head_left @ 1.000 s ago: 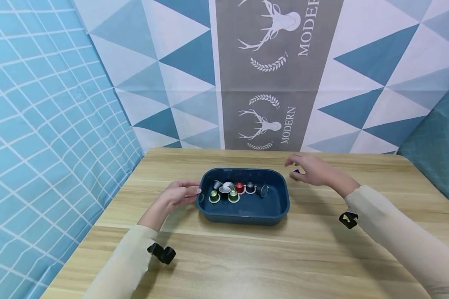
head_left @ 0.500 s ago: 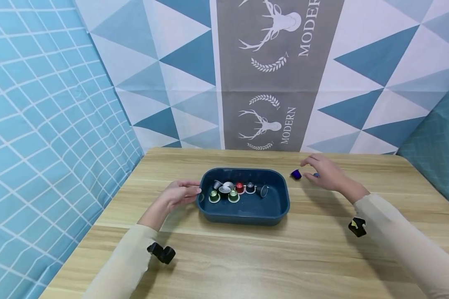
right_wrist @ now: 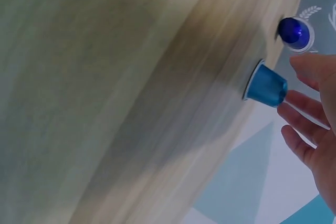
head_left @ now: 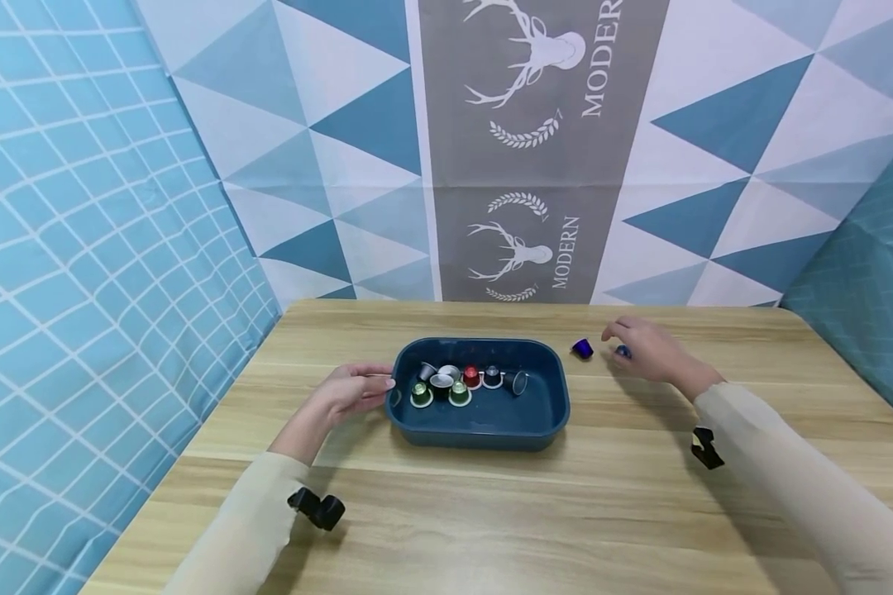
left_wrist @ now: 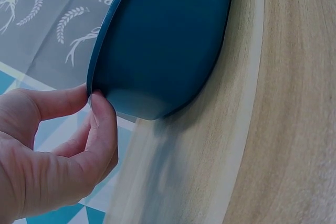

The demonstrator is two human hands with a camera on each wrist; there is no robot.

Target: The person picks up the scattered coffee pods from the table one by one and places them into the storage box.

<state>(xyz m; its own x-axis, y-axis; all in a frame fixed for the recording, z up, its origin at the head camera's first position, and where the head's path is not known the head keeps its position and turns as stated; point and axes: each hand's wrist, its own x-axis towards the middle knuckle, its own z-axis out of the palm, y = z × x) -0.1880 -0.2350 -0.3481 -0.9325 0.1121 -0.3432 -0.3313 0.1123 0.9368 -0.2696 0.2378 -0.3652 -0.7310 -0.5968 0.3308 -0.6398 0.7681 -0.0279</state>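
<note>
My left hand pinches the left end of a dark blue plastic bin, thumb and forefinger at its rim in the left wrist view. Several coffee capsules lie inside, among them a red capsule and a green capsule. To the right of the bin, my right hand reaches over a light blue coffee capsule. Its thumb and fingers stand apart, fingertips right at the capsule's narrow end in the right wrist view. A dark blue capsule lies nearby on the table, between the bin and this hand.
The wooden table runs back to a patterned cloth wall. Blue gridded cloth hangs at the left, and a teal cloth at the right.
My right hand has moved right from the dark blue capsule, uncovering it, to the light blue one. My left hand stays at the bin. The head view has shifted slightly.
</note>
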